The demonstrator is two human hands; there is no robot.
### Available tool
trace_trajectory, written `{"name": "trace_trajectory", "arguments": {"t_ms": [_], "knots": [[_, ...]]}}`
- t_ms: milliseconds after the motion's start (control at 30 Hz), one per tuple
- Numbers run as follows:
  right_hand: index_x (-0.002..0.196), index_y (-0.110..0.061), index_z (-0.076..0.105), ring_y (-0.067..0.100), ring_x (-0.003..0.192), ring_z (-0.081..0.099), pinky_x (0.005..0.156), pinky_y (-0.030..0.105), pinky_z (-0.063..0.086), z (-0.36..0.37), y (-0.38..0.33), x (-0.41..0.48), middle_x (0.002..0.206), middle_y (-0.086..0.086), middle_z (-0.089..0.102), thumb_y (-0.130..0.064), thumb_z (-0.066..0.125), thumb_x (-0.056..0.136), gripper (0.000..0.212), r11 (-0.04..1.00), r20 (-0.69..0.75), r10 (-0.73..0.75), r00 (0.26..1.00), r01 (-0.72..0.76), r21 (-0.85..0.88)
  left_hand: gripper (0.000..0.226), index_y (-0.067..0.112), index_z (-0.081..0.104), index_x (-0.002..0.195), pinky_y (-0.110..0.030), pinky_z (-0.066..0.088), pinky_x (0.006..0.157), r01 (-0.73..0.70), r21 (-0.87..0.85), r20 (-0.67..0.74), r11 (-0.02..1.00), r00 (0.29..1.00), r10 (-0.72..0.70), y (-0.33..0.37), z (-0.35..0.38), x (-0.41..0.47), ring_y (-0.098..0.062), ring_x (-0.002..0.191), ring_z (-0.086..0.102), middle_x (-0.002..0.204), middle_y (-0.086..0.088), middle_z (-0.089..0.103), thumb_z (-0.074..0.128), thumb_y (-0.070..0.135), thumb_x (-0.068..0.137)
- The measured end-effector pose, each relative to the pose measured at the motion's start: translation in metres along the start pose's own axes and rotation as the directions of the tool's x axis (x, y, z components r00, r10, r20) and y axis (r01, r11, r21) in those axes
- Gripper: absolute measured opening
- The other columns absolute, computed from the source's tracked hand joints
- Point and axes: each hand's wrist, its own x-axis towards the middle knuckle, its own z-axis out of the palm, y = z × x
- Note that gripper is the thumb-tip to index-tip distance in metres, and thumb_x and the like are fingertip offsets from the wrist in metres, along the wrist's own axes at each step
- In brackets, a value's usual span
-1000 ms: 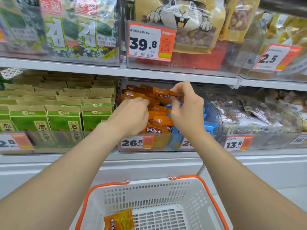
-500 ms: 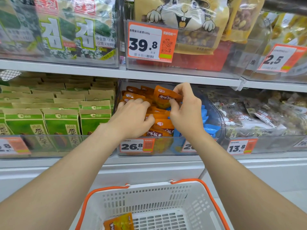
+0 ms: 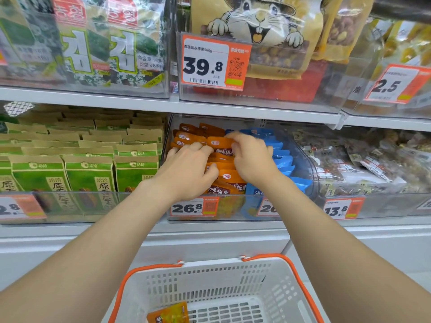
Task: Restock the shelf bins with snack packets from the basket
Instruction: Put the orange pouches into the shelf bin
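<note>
Centre frame, clear bin (image 3: pixel 309 159) | left hand (image 3: pixel 186 173): fingers apart, pressing orange row (image 3: pixel 229 180) | right hand (image 3: pixel 253 162): fingers curled on upright orange packet (image 3: pixel 220 144), just left of them | basket (image 3: pixel 233 271), lower centre: spare packet (image 3: pixel 169 314), nearer left arm

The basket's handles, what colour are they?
Orange handles on a white basket, seen in the head view.

Left hand (image 3: pixel 189 170) and right hand (image 3: pixel 253 159) on orange packets (image 3: pixel 220 143) in clear bin (image 3: pixel 309 164), basket (image 3: pixel 210 272) below

head-worn view, forward and downward, near the shelf bin (image 3: pixel 311 169)
</note>
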Motion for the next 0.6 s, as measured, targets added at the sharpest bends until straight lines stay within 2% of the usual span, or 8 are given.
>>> {"name": "trace_trajectory", "arguments": {"t_ms": [67, 133, 233, 367, 433, 500, 533, 600], "knots": [[0.137, -0.044, 0.06, 0.041, 0.133, 0.039, 0.096, 0.048, 0.028, 0.005, -0.001, 0.002, 0.128, 0.006, 0.068, -0.021, 0.035, 0.109, 0.044, 0.988, 0.103, 0.075, 0.992, -0.06, -0.143, 0.051, 0.023, 0.05, 0.148, -0.055, 0.037, 0.114, -0.002, 0.003, 0.004, 1.0, 1.0, 0.002, 0.0, 0.0, 0.0, -0.024, 0.129, 0.053, 0.14, -0.001, 0.057, 0.037, 0.046, 0.104], [0.131, -0.044, 0.065, 0.043, 0.136, 0.033, 0.092, 0.047, 0.025, 0.005, -0.004, 0.003, 0.126, 0.007, 0.069, -0.02, 0.039, 0.106, 0.043, 0.98, 0.076, 0.112, 0.991, -0.097, -0.171, 0.05, 0.021, 0.051, 0.146, -0.055, 0.038, 0.113, -0.003, 0.01, 0.011, 1.0, 1.0, 0.003, 0.0, -0.001, 0.0, -0.025, 0.128, 0.054, 0.138, -0.001, 0.058, 0.038, 0.046, 0.105], [0.123, -0.041, 0.071, 0.045, 0.14, 0.032, 0.094, 0.046, 0.026, 0.001, -0.005, 0.006, 0.125, 0.007, 0.071, -0.014, 0.046, 0.098, 0.044, 0.978, 0.023, 0.139, 0.99, -0.133, -0.163, 0.05, 0.018, 0.053, 0.142, -0.054, 0.04, 0.112, -0.006, 0.019, 0.023, 1.0, 1.0, 0.005, 0.0, -0.001, -0.001, -0.026, 0.127, 0.055, 0.137, -0.003, 0.06, 0.036, 0.048, 0.106], [0.132, -0.031, 0.069, 0.042, 0.138, 0.039, 0.1, 0.049, 0.031, 0.0, -0.011, -0.004, 0.128, 0.009, 0.068, -0.009, 0.048, 0.094, 0.049, 0.97, -0.043, 0.089, 0.995, -0.097, -0.223, 0.052, 0.012, 0.058, 0.135, -0.05, 0.045, 0.107, -0.026, 0.016, -0.026, 1.0, 0.999, 0.027, 0.001, -0.004, -0.008, -0.027, 0.124, 0.057, 0.134, -0.006, 0.062, 0.032, 0.048, 0.107], [0.129, -0.026, 0.07, 0.038, 0.13, 0.046, 0.097, 0.047, 0.035, -0.003, -0.016, -0.014, 0.126, 0.007, 0.067, -0.006, 0.05, 0.091, 0.047, 0.977, -0.149, 0.002, 0.989, -0.034, -0.212, 0.047, 0.01, 0.057, 0.139, -0.049, 0.046, 0.108, -0.052, -0.03, -0.067, 0.998, 0.996, 0.05, 0.003, -0.007, -0.013, -0.028, 0.127, 0.056, 0.138, -0.008, 0.061, 0.037, 0.039, 0.108], [0.115, -0.022, 0.075, 0.034, 0.114, 0.053, 0.091, 0.045, 0.039, -0.007, -0.022, -0.027, 0.113, 0.005, 0.069, -0.005, 0.05, 0.087, 0.041, 0.981, -0.234, -0.101, 0.967, 0.058, -0.185, 0.041, 0.011, 0.054, 0.145, -0.043, 0.044, 0.111, -0.075, -0.068, -0.103, 0.995, 0.992, 0.067, 0.004, -0.011, -0.022, -0.025, 0.132, 0.053, 0.142, -0.006, 0.058, 0.046, 0.027, 0.107], [0.104, -0.021, 0.076, 0.032, 0.105, 0.056, 0.086, 0.044, 0.043, -0.01, -0.027, -0.036, 0.103, 0.004, 0.071, -0.006, 0.05, 0.084, 0.036, 0.98, -0.238, -0.14, 0.961, 0.101, -0.17, 0.039, 0.014, 0.055, 0.143, -0.041, 0.044, 0.111, -0.079, -0.075, -0.121, 0.994, 0.99, 0.07, 0.005, -0.013, -0.027, -0.024, 0.131, 0.051, 0.14, -0.004, 0.058, 0.051, 0.023, 0.105], [0.082, -0.025, 0.073, 0.031, 0.085, 0.062, 0.073, 0.039, 0.05, -0.015, -0.038, -0.054, 0.083, 0.002, 0.072, -0.015, 0.044, 0.08, 0.031, 0.983, -0.168, -0.167, 0.971, 0.15, -0.109, 0.025, 0.021, 0.061, 0.123, -0.041, 0.046, 0.102, -0.07, -0.073, -0.184, 0.995, 0.981, 0.056, 0.006, -0.018, -0.039, -0.022, 0.121, 0.046, 0.124, 0.001, 0.055, 0.06, 0.02, 0.098]]}}
